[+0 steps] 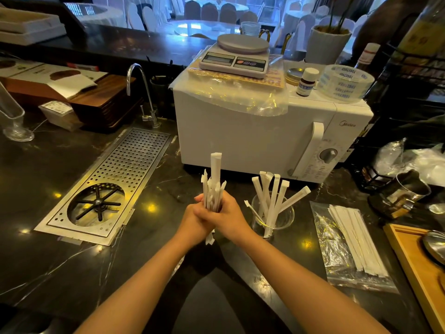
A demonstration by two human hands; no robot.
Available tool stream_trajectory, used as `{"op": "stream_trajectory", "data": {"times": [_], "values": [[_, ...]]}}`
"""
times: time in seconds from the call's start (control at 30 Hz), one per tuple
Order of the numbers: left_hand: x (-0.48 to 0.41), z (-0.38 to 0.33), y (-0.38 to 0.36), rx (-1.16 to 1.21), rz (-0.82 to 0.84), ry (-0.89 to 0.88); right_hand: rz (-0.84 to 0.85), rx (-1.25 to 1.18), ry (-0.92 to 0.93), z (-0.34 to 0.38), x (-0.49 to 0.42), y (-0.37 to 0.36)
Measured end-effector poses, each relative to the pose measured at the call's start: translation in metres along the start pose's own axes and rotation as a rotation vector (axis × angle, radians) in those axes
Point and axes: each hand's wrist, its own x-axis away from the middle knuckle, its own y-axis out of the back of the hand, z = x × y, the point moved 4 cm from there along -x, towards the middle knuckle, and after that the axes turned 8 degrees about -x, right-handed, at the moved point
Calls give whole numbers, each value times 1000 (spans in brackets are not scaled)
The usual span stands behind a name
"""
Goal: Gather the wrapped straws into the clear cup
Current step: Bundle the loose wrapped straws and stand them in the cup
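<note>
1. Two forearms are showing from the bottom edge of the view, both bare, with no sleeves reaching into sight.
2. The left hand [196, 221] is wearing no glove, and no ring or bracelet is showing on it.
3. The right hand [227, 219] is likewise going ungloved, with a bare wrist carrying no watch or band.
4. Fingernails are looking short and unpainted, though the fingers are interlaced and dimly lit, so this is hard to confirm.
5. Nothing of the upper arms or clothing is appearing in the view.

Café bar: rinser [97, 205], banquet tables [204, 26]
</note>
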Motion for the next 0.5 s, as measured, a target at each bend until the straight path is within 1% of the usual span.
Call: {"op": "stream_trajectory", "data": {"times": [0.2, 0.37, 0.5], "values": [[0, 4, -9, -57, 48, 37, -26, -8, -6, -8, -1, 3], [1, 8, -14, -117, 96, -11, -26, 32, 0, -16, -1, 6], [2, 7, -16, -149, 117, -1, -19, 41, -7, -20, 0, 6]]}}
